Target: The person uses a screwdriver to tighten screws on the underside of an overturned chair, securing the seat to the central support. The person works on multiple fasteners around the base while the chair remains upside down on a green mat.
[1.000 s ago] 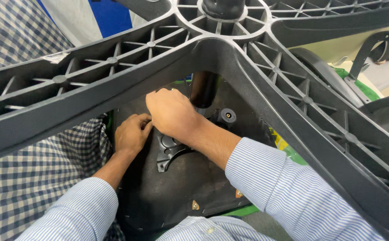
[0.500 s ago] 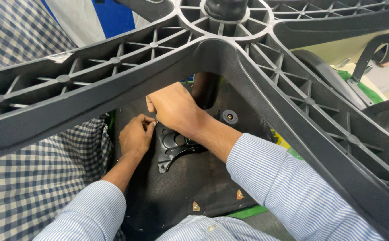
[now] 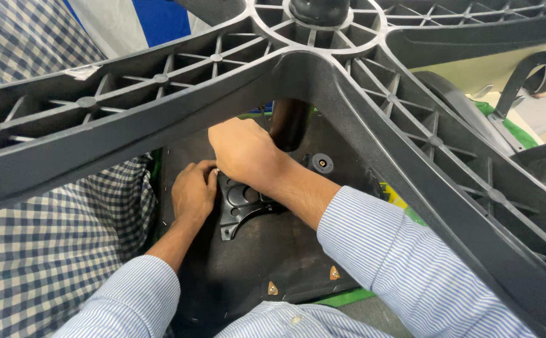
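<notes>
I see both hands on the black metal bracket (image 3: 241, 209): left hand (image 3: 193, 191) curled at its left edge, right hand (image 3: 244, 153) cupped over its top; grip unclear.

Left hand (image 3: 193, 191): palm down, fingers curled inward, knuckles up, wrist straight, forearm bare below pushed-up striped sleeve. Right hand (image 3: 243, 150): just above and right of left hand, back facing camera, fingers bent down and tucked under (fingertips hidden). Hands touching or nearly so at thumb side. Right forearm angled down-right into striped cuff.
</notes>
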